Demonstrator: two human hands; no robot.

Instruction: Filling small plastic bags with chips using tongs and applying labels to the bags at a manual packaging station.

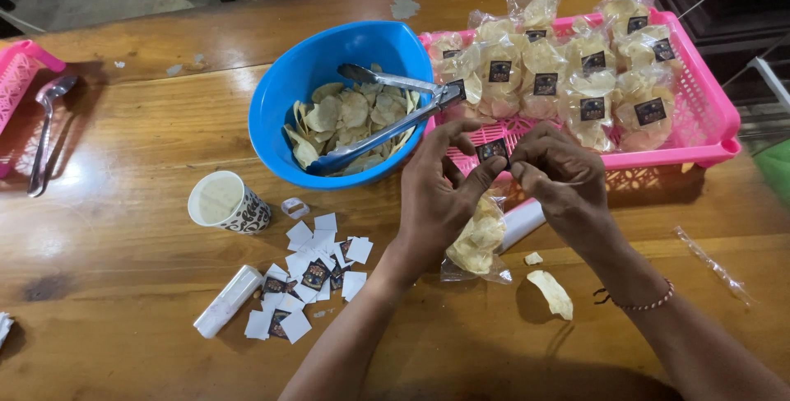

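- The left hand [436, 199] and right hand [559, 179] meet above the wooden table [123, 319], both pinching a small dark label [492, 151] between fingertips.
- A clear bag of chips [479, 241] hangs straight below the label, long axis pointing toward the person; its lower end rests on the table.
- Both hands sit equally close to the label; the left partly covers the bag's near side.
- A blue bowl [284, 97] with tongs [395, 113] stands to the left, a pink tray [708, 113] beyond.

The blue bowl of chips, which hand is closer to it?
Left. The left hand sits just beside the blue bowl's rim; the right hand is farther off, in front of the pink tray.
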